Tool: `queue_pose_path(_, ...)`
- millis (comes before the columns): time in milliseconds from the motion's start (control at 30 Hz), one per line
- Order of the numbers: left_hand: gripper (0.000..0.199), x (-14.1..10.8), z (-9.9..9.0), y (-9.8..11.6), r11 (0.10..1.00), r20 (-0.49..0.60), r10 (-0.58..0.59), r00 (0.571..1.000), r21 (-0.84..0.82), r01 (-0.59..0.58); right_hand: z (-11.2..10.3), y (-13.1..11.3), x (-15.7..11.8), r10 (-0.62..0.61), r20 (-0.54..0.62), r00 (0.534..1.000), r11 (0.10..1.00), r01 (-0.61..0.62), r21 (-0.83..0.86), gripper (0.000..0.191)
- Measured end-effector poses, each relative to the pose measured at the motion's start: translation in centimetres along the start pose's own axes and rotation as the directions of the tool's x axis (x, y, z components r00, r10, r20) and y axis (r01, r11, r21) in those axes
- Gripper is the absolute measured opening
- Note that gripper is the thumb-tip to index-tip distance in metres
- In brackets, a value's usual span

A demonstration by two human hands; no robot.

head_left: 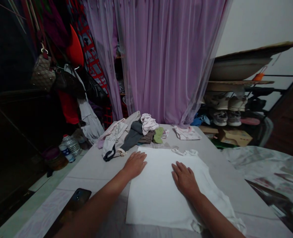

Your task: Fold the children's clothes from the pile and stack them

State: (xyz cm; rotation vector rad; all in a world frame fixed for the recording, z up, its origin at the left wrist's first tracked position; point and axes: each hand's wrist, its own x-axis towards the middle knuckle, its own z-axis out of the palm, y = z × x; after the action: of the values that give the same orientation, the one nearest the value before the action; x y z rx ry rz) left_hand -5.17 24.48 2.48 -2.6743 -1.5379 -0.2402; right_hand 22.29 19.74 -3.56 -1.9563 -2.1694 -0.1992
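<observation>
A white garment [158,191] with ruffled trim at its top and bottom right lies spread on the table. Its left part is smooth and straight-edged. My left hand [136,163] rests flat on its upper left edge, fingers stretched out. Palm down on the middle of the cloth, toward its right side, is my right hand [185,179], fingers slightly apart. Neither hand grips anything. Beyond my left hand sits a heap of small clothes [131,132] in grey, white, pink and green. A folded pale garment with a pink pattern [187,133] lies at the table's far right.
A dark phone [78,198] is by my left forearm on the light table cover [99,175]. Purple curtains [161,59] hang behind. Shoes [227,117] and boxes [235,137] fill a rack at right. Bottles [71,145] stand on the left, below hanging bags [44,71].
</observation>
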Motion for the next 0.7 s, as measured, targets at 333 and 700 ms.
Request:
queue_pose_path(333, 0.049, 5.6, 3.1, -0.2, 0.993, -0.118, -0.054, 0.992, 0.094, 0.065, 0.9, 0.3, -0.2, -0.005, -0.062, 0.998, 0.999, 0.007, 0.037, 0.044)
queue_pose_path(700, 0.043, 3.2, 1.2, -9.8, 0.957, 0.018, -0.218, 0.976, 0.198, 0.211, 1.2, 0.9, -0.2, -0.019, -0.008, 1.000, 0.999, 0.019, 0.030, 0.045)
